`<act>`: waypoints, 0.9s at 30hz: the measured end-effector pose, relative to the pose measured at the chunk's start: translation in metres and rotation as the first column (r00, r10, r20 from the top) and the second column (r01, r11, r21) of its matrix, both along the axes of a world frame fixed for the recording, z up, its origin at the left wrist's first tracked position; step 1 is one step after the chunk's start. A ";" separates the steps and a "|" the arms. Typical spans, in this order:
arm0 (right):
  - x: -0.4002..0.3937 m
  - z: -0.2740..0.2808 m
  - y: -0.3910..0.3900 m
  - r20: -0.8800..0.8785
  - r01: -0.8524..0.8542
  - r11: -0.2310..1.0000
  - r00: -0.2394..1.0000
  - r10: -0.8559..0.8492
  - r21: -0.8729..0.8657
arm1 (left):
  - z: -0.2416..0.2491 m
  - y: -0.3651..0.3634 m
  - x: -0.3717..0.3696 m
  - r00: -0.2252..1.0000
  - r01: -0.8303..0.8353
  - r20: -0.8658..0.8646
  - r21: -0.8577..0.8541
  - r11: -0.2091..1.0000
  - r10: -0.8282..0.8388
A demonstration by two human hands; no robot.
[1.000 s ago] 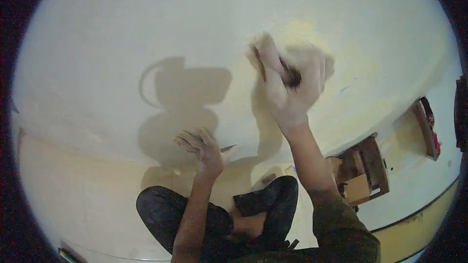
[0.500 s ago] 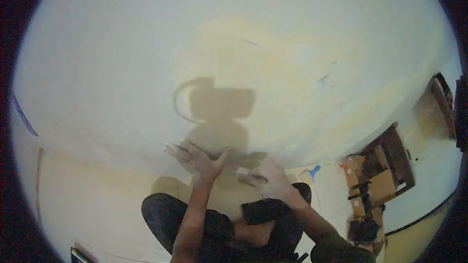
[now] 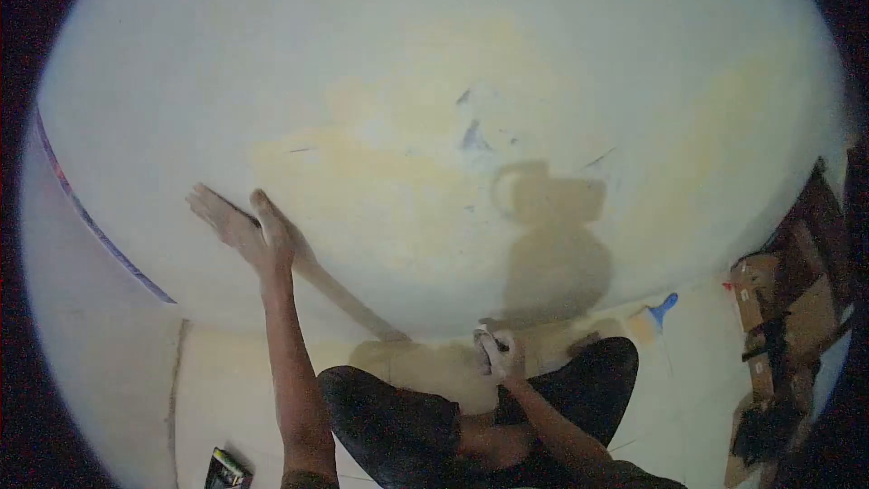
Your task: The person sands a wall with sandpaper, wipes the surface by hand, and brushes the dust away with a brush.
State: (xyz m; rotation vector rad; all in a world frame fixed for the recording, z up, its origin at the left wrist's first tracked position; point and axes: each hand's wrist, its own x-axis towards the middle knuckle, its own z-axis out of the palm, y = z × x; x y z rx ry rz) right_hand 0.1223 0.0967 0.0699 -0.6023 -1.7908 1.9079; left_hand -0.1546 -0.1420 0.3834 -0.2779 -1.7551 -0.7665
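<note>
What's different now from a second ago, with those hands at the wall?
The left hand has moved up and out to the left, fingers extended at the wall. The right hand has come down from high on the wall to near the lap, apparently keeping its grip on a small object too blurred to name. The view has shifted left. The legs remain crossed.

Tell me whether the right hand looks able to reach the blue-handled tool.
Probably, but the right hand holds a small item, and the right knee juts between it and the tool.
</note>
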 end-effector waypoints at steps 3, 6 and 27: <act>0.000 0.004 -0.003 -0.155 0.117 0.987 0.983 -0.099 0.110 | 0.043 0.046 0.019 0.997 -0.029 -0.068 0.039 0.999 0.031; -0.005 -0.020 0.002 -0.160 0.044 0.997 0.987 -0.033 0.068 | 0.038 0.123 0.059 0.995 0.004 -0.095 0.094 0.996 0.005; -0.023 -0.024 0.016 -0.007 0.298 0.933 0.952 -0.306 -0.199 | 0.018 0.246 0.219 0.103 0.726 0.690 -0.545 -0.420 -0.717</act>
